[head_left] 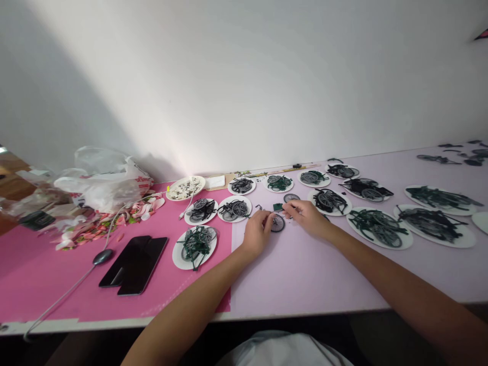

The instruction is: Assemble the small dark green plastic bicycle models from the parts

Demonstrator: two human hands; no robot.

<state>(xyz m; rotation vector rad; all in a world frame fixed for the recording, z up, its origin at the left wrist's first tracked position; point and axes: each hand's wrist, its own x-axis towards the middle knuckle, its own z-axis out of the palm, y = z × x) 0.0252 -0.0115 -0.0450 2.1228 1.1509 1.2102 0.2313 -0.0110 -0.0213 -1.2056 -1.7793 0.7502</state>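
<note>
Wheel (278, 223) lies between left hand (258, 231) and right hand (306, 214).

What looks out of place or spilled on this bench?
A loose heap of pink and green scraps lies spilled across the pink mat beside the plastic bags, not in any dish. A grey cable trails to the front edge of the table. Parts on the white plates look sorted.
</note>
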